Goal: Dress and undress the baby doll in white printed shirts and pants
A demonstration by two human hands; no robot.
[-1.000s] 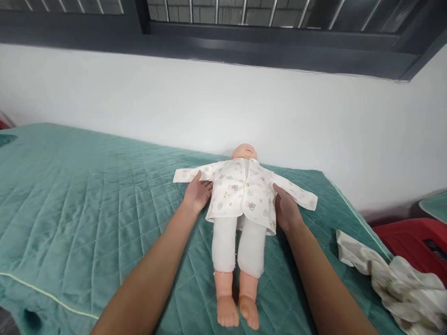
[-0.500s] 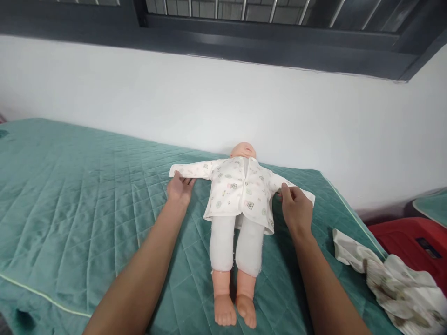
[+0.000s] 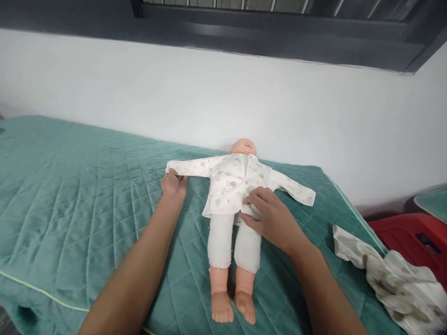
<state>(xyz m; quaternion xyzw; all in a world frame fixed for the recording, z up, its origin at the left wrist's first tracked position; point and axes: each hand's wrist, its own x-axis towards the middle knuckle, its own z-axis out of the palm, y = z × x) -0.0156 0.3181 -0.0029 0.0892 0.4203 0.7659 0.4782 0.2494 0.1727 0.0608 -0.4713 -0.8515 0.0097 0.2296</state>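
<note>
We record a baby doll (image 3: 242, 148) lying face-up near the far edge of a green quilted mattress cover (image 3: 87, 195), wearing a printed shirt (image 3: 226, 184). The left hand (image 3: 173, 184) meets the outstretched cuff; we cannot tell whether it pinches. The right hand (image 3: 274, 218) rests spread on the hem. We judge the fabric thin, soft and light, best taken at cuff or hem. A white wall (image 3: 174, 97) stands behind, with a crumpled cloth (image 3: 384, 274) and a red crate (image 3: 412, 235) to the right.

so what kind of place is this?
Likely a bedroom or childcare practice room: a teal quilted bed cover, a baby doll in a printed shirt lying on it, a dark-framed window above the white wall.
</note>
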